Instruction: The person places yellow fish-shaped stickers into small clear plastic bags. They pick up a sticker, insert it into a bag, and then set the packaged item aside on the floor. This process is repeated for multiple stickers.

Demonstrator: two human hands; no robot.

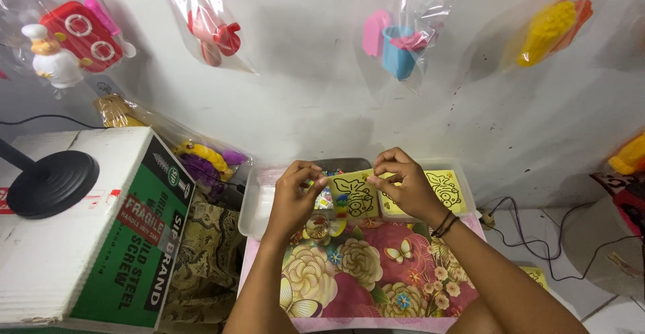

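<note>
Both my hands hold a small yellow card (pixel 354 195) with a black outline drawing, partly coloured at its lower left. My left hand (pixel 294 196) pinches its left edge and my right hand (pixel 403 185) grips its top right edge. The card is raised over a clear plastic tray (pixel 254 203). Another yellow outline card (pixel 447 189) lies in the tray to the right. A small clear jar (pixel 318 226) stands just below my left hand, on a flower-patterned surface (pixel 366 270).
A large cardboard box (pixel 87 230) with a black round stand base (pixel 50 183) on top sits at left. Plastic bags of toys (pixel 402 35) hang on the white wall. Black cables (pixel 537 240) trail on the floor at right. A bagged toy (pixel 205 159) lies beside the box.
</note>
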